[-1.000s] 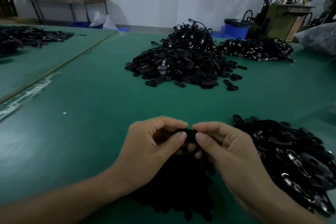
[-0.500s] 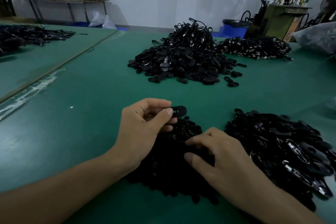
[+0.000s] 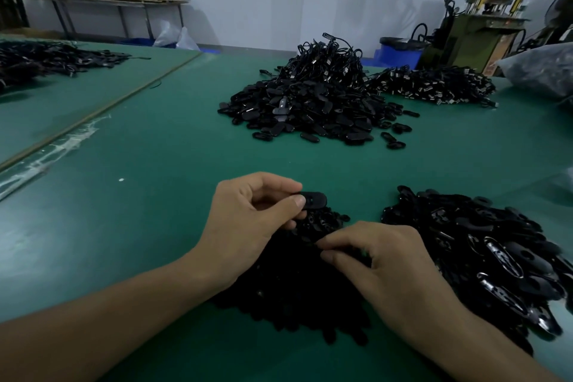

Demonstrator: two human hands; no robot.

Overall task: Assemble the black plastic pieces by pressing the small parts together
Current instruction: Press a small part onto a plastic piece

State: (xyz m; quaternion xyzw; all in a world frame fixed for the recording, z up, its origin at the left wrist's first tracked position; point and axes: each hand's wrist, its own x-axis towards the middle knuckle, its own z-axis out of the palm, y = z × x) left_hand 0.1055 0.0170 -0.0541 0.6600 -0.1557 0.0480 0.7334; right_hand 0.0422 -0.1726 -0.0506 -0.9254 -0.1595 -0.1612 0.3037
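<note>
My left hand [image 3: 248, 220] pinches a small black oval plastic piece [image 3: 314, 199] between thumb and forefinger, holding it just above the table. My right hand [image 3: 381, 267] reaches down into a low pile of small black parts [image 3: 294, 291] right in front of me, its thumb and forefinger curled together at the pile's top. Whether those fingers hold a part I cannot make out. To the right lies a heap of glossy black oval pieces [image 3: 496, 257].
The green table [image 3: 148, 195] carries a big mound of black pieces and cords [image 3: 313, 99] at the middle back, another heap [image 3: 434, 87] behind it to the right, and one [image 3: 46, 59] at far left. A machine [image 3: 483, 25] and blue bin [image 3: 400, 53] stand beyond.
A second ago both hands pressed a piece together. They have since parted: the left keeps the oval piece and the right has dropped to the near pile, its fingers closing there.
</note>
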